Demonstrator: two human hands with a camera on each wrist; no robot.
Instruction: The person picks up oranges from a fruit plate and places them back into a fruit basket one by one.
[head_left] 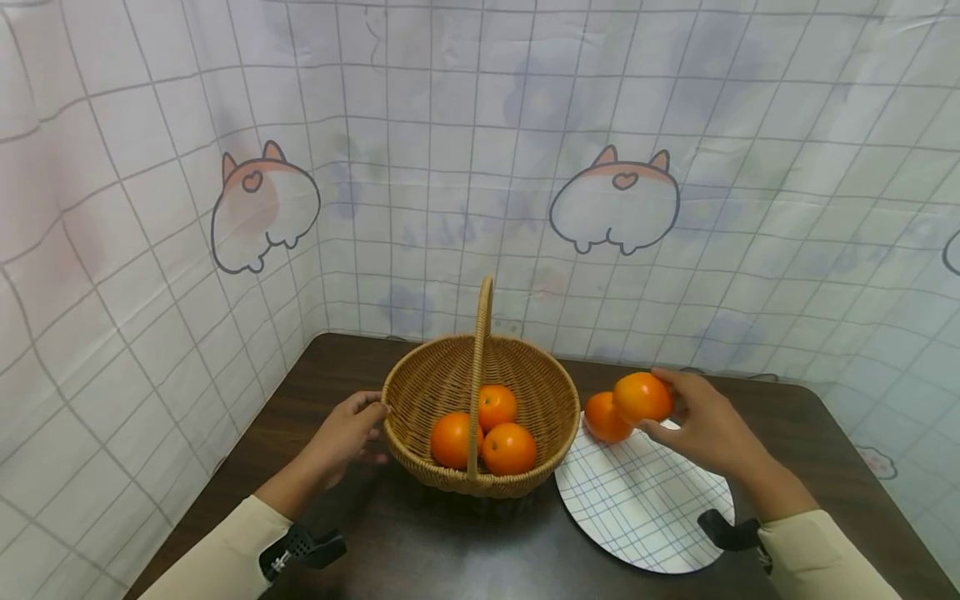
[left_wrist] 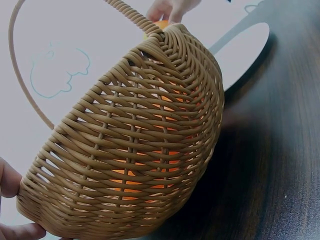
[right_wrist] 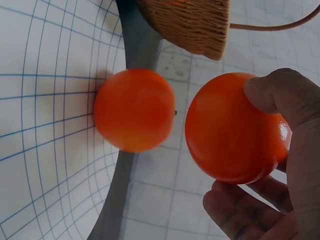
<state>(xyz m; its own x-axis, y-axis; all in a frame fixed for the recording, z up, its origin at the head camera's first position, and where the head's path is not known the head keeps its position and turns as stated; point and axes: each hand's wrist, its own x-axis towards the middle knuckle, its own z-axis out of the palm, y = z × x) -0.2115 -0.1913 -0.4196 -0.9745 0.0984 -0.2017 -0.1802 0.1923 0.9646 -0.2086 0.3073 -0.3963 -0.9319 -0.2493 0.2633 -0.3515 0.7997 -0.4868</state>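
At the left rim of a wicker basket (head_left: 420,462), my left hand (head_left: 348,437) pinches the edge between thumb and fingers. Three oranges (head_left: 510,448) lie inside the basket; through the weave in the left wrist view, patches of orange show. My right hand (head_left: 701,421) grips another orange (head_left: 643,397) with thumb and fingertips, holding it up over the far side of a round plate (head_left: 652,508). One orange (right_wrist: 134,110) sits on the plate near its far left edge, with a gap between it and the held one in the right wrist view.
The basket's tall handle (head_left: 481,358) arches over its middle. White grid-patterned cloth (head_left: 465,167) hangs behind and beside the dark wooden table (head_left: 420,542). The plate stands close to the basket's right side.
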